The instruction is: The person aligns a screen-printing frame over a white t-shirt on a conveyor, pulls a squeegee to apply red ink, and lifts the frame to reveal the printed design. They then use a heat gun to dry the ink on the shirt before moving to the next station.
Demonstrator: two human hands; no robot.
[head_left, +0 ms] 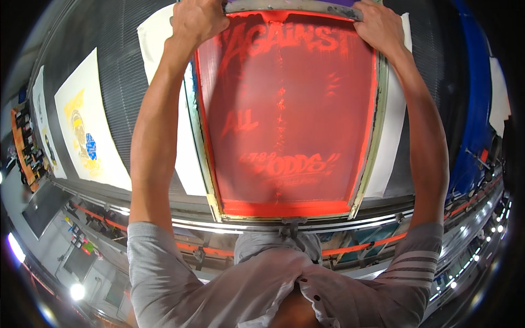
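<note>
A screen-printing frame (366, 186) lies lengthwise before me, its mesh (322, 115) coated with red ink and showing brighter red lettering shapes. Across its far end stretches a squeegee (290, 6) with a worn grey handle and red ink along its lower edge. My left hand (199, 21) is closed around the left end of the squeegee, and my right hand (381, 28) around the right end. Both arms are stretched far forward. Under the frame, white fabric (389, 158) sticks out on either side. The squeegee's far side is cut off by the picture's top.
Left of the frame, a white fabric piece (104, 120) with a yellow, brown and blue print lies on the dark ribbed table (117, 76). A metal rail with an orange strip (350, 249) runs along the near edge. A blue surface (474, 104) stands at the right.
</note>
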